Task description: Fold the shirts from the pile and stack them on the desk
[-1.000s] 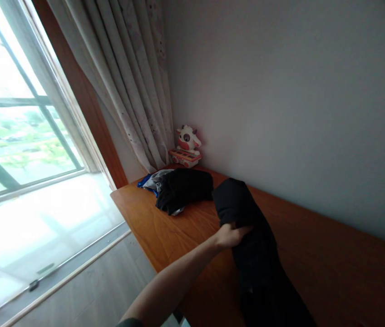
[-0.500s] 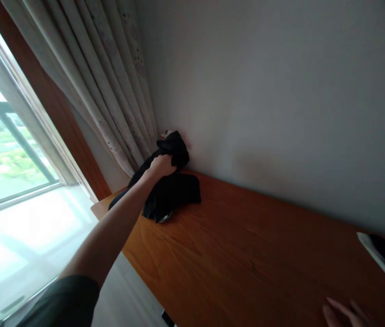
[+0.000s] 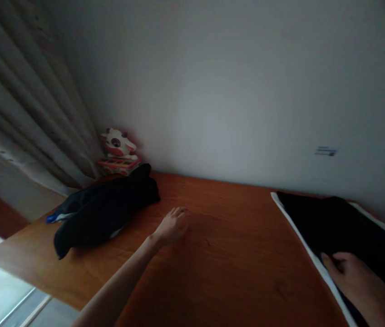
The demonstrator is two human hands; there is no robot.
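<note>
A dark bundled garment (image 3: 111, 206) lies on the left part of the wooden table (image 3: 213, 268), its exact kind unclear. My left hand (image 3: 174, 226) is over the table to the right of it, empty and slightly blurred, with loosely bent fingers. On the right, a black cloth (image 3: 318, 222) is spread flat over something white whose edge shows along its side. My right hand (image 3: 356, 277) is at the cloth's left part, thumb and fingers curled together on the fabric; the fingertips are partly hidden.
A cow-shaped toy (image 3: 117, 144) with a small keyboard stands in the back left corner, behind the bundle. A pale curtain (image 3: 32, 100) hangs at the left, and the wall (image 3: 219, 100) borders the table's back. A small label (image 3: 326, 151) is on the wall.
My left hand has let go of the dark garment and moved right, uncovering the toy. My right hand has reached the black cloth. The view has turned rightward.
</note>
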